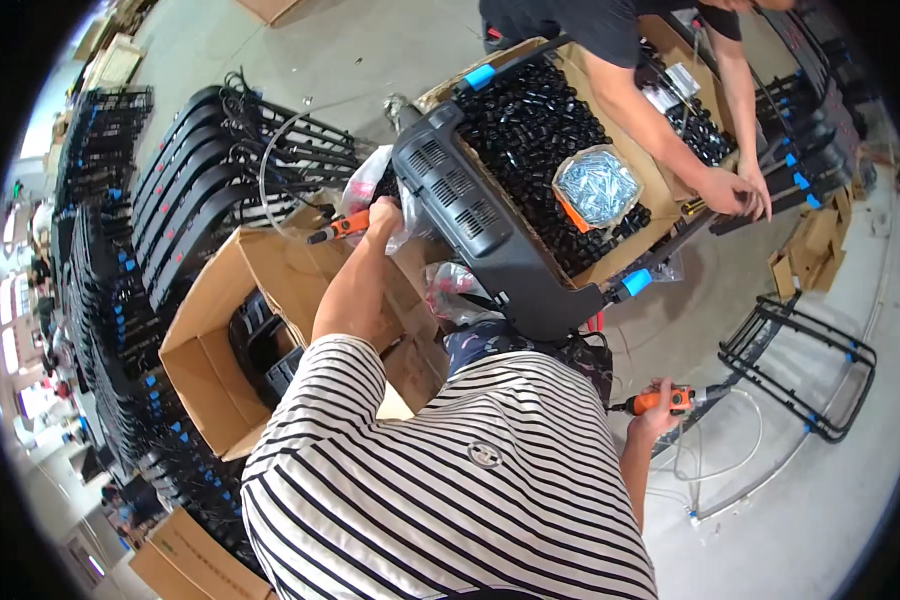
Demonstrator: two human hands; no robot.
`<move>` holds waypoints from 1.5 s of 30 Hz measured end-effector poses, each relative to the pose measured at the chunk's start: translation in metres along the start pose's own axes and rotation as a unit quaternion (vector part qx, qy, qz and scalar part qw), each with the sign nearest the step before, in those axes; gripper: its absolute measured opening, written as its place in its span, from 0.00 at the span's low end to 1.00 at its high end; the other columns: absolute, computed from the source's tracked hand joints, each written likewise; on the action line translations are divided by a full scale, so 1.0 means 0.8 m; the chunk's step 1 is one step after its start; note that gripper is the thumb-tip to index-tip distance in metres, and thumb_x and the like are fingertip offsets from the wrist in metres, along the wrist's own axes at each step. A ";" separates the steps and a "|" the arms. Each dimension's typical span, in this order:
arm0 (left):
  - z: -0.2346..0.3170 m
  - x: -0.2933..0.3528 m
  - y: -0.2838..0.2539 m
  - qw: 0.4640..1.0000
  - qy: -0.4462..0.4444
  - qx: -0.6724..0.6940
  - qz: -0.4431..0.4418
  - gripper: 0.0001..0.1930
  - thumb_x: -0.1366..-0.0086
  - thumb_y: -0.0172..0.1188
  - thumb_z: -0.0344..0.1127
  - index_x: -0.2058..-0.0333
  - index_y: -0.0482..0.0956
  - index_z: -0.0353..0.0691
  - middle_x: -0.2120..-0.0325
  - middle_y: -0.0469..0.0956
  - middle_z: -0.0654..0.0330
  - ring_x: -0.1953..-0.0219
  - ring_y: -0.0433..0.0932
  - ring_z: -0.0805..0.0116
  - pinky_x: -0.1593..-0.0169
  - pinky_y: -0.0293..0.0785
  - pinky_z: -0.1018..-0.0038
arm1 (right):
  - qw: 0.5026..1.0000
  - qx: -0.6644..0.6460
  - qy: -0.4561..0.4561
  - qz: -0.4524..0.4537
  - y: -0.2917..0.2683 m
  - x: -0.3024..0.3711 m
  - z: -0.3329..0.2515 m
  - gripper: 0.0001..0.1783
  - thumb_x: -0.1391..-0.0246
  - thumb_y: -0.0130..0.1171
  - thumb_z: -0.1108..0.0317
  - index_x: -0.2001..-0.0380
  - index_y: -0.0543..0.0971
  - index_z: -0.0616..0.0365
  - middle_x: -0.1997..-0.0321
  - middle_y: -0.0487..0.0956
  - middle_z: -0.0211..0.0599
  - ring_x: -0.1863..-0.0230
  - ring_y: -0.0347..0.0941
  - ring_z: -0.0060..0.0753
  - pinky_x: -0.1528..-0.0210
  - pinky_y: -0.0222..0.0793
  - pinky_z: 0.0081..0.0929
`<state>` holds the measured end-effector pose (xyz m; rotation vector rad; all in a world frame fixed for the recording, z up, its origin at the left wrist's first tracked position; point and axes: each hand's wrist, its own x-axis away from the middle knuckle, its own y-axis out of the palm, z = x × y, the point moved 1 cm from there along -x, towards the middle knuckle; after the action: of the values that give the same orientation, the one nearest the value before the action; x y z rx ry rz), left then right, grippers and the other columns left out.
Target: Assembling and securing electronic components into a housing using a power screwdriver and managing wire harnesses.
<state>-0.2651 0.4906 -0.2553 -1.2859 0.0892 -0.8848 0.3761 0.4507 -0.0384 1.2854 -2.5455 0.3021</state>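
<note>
My left hand (385, 214) is closed on the back end of an orange-and-black power screwdriver (342, 227), its tip pointing left. That hand is beside a clear plastic bag (366, 180) with small dark parts inside. Low on my right side, my right hand (656, 412) grips a second orange power screwdriver (682, 401), its dark tip toward my body. Before me a black frame with a vented cover (450, 190) lies slanted along the near edge of a carton (610, 262) full of black plastic parts (530, 130). A round tub of silver screws (597, 187) sits on those parts.
Across the carton a co-worker's hands (735, 190) meet at a black bar. An open cardboard box (210, 350) stands at my left, with stacked black frames (185, 190) beyond. A black tubular rack (800, 365) and pale hoses (710, 470) lie on the floor at right.
</note>
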 end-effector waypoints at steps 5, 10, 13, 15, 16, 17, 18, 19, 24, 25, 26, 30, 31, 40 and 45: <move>-0.016 -0.006 -0.015 0.999 0.027 -0.010 0.029 0.13 0.46 0.56 0.32 0.63 0.85 0.43 0.63 0.81 0.43 0.57 0.81 0.48 0.52 0.76 0.61 | 0.999 -0.020 0.026 0.003 0.002 -0.026 0.000 0.10 0.47 0.62 0.70 0.65 0.74 0.62 0.72 0.77 0.39 0.77 0.70 0.28 0.73 0.68 0.25; 0.092 0.047 -0.096 0.888 0.037 0.200 0.412 0.09 0.41 0.56 0.31 0.64 0.83 0.39 0.68 0.81 0.47 0.64 0.80 0.51 0.58 0.76 0.63 | 0.999 -0.021 0.025 0.015 -0.024 -0.038 -0.001 0.10 0.47 0.62 0.70 0.65 0.74 0.62 0.73 0.77 0.38 0.78 0.70 0.28 0.73 0.68 0.25; 0.219 0.109 -0.139 0.851 0.179 0.253 0.425 0.08 0.41 0.59 0.33 0.65 0.83 0.40 0.67 0.81 0.49 0.63 0.80 0.53 0.57 0.75 0.66 | 0.999 -0.028 0.029 0.019 -0.035 -0.046 0.009 0.10 0.48 0.63 0.69 0.65 0.74 0.61 0.73 0.77 0.38 0.78 0.70 0.28 0.73 0.68 0.26; 0.321 0.141 -0.111 0.888 0.310 0.209 0.268 0.08 0.43 0.62 0.32 0.64 0.83 0.41 0.67 0.81 0.50 0.62 0.79 0.55 0.56 0.75 0.65 | 0.999 -0.033 0.034 0.026 -0.044 -0.050 0.011 0.10 0.48 0.63 0.69 0.65 0.74 0.61 0.73 0.77 0.38 0.78 0.70 0.28 0.73 0.68 0.26; 0.365 0.153 -0.082 0.890 0.389 0.147 0.187 0.09 0.45 0.62 0.32 0.64 0.83 0.40 0.66 0.81 0.51 0.60 0.79 0.53 0.54 0.75 0.64 | 0.998 -0.038 0.043 0.032 -0.046 -0.052 0.014 0.10 0.48 0.63 0.69 0.66 0.74 0.61 0.73 0.77 0.38 0.78 0.70 0.28 0.73 0.68 0.26; 0.394 0.153 -0.038 0.870 0.468 0.119 0.097 0.10 0.46 0.61 0.32 0.63 0.83 0.41 0.66 0.80 0.50 0.59 0.79 0.51 0.52 0.75 0.62 | 0.997 -0.043 0.053 0.035 -0.047 -0.052 0.017 0.10 0.48 0.63 0.69 0.66 0.73 0.61 0.73 0.77 0.38 0.78 0.70 0.28 0.74 0.68 0.27; 0.417 0.153 0.004 0.859 0.508 0.063 0.014 0.10 0.44 0.58 0.31 0.63 0.82 0.40 0.65 0.80 0.48 0.58 0.79 0.49 0.51 0.74 0.61 | 0.996 -0.049 0.063 0.041 -0.049 -0.052 0.021 0.10 0.48 0.63 0.69 0.66 0.73 0.60 0.73 0.77 0.38 0.78 0.70 0.28 0.74 0.68 0.27; 0.428 0.147 0.049 0.854 0.520 0.009 -0.020 0.10 0.43 0.56 0.30 0.63 0.82 0.40 0.65 0.80 0.47 0.57 0.79 0.49 0.51 0.75 0.61 | 0.995 -0.053 0.067 0.048 -0.049 -0.050 0.023 0.10 0.48 0.63 0.69 0.66 0.73 0.60 0.73 0.77 0.38 0.78 0.70 0.28 0.74 0.68 0.27; 0.449 0.079 0.158 0.858 0.442 -0.234 -0.119 0.10 0.42 0.53 0.29 0.62 0.80 0.39 0.62 0.79 0.44 0.56 0.79 0.47 0.52 0.76 0.59 | 0.987 -0.052 0.113 0.102 -0.065 -0.036 0.034 0.10 0.48 0.64 0.67 0.66 0.73 0.58 0.74 0.77 0.36 0.79 0.71 0.27 0.75 0.68 0.26; 0.457 0.082 0.165 0.850 0.454 -0.238 -0.126 0.10 0.42 0.53 0.29 0.62 0.80 0.39 0.62 0.79 0.44 0.56 0.79 0.47 0.52 0.76 0.59 | 0.987 -0.054 0.106 0.111 -0.073 -0.036 0.040 0.10 0.48 0.64 0.67 0.67 0.73 0.58 0.74 0.77 0.36 0.79 0.71 0.27 0.75 0.68 0.26; 0.460 0.080 0.164 0.837 0.469 -0.247 -0.136 0.10 0.42 0.53 0.30 0.63 0.80 0.38 0.62 0.79 0.44 0.56 0.79 0.47 0.53 0.76 0.58 | 0.987 -0.055 0.099 0.118 -0.081 -0.033 0.046 0.10 0.48 0.64 0.67 0.67 0.74 0.58 0.74 0.77 0.36 0.79 0.71 0.27 0.76 0.68 0.27; 0.484 0.095 0.147 0.806 0.507 -0.267 -0.145 0.09 0.42 0.54 0.31 0.65 0.80 0.38 0.63 0.79 0.43 0.57 0.79 0.45 0.54 0.76 0.58 | 0.977 -0.082 0.100 0.170 -0.097 -0.022 0.047 0.10 0.48 0.64 0.68 0.67 0.74 0.58 0.74 0.77 0.37 0.79 0.71 0.27 0.76 0.67 0.26; 0.484 0.105 0.141 0.811 0.503 -0.267 -0.137 0.09 0.43 0.54 0.31 0.66 0.80 0.38 0.63 0.80 0.43 0.58 0.79 0.45 0.54 0.76 0.57 | 0.976 -0.084 0.096 0.176 -0.099 -0.020 0.045 0.10 0.48 0.64 0.68 0.67 0.74 0.58 0.74 0.77 0.37 0.79 0.71 0.27 0.76 0.67 0.26; 0.463 0.095 0.116 0.846 0.530 0.024 -0.056 0.16 0.45 0.60 0.30 0.56 0.81 0.42 0.69 0.81 0.46 0.66 0.82 0.51 0.57 0.77 0.63 | 0.988 -0.082 0.065 0.109 -0.041 -0.023 -0.004 0.12 0.51 0.65 0.74 0.64 0.73 0.59 0.73 0.77 0.35 0.78 0.71 0.27 0.75 0.69 0.25; 0.473 0.256 0.010 0.744 0.290 0.365 -0.478 0.11 0.37 0.62 0.30 0.57 0.80 0.35 0.70 0.80 0.63 0.72 0.75 0.77 0.65 0.74 0.79 | 0.993 0.042 0.045 -0.097 0.060 -0.013 -0.089 0.13 0.53 0.68 0.75 0.67 0.74 0.59 0.75 0.76 0.30 0.77 0.71 0.22 0.73 0.69 0.23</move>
<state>0.0743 0.6643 -0.0560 -0.1811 -0.4453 -1.9480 0.3538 0.5079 0.0222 1.5009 -2.3348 0.4180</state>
